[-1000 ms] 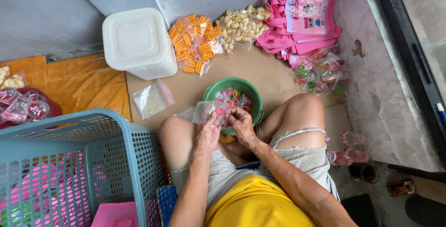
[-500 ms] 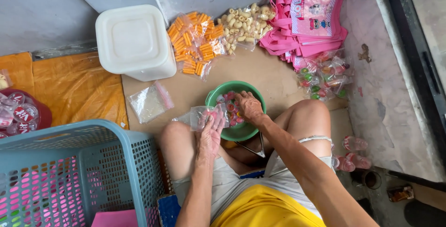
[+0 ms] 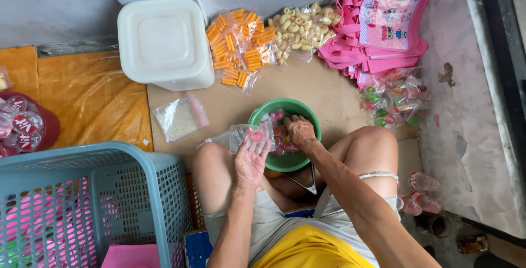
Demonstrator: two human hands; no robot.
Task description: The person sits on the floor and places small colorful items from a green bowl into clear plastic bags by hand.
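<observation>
While the left hand (image 3: 251,161) is gripping a barely filled clear bag (image 3: 246,135), the right hand (image 3: 299,131) is closing its fingers on candies in the still-full green bowl (image 3: 307,112).

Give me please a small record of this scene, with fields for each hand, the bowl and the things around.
left hand: the left hand holds up a small clear bag with a few sweets inside
right hand: the right hand reaches into the green bowl, fingers on the sweets
bowl contents: small pink and red sweets
behind the bowl: white lidded tub, orange snack packs, pale snack packs, pink bags
near left: blue basket, stack of clear bags
</observation>
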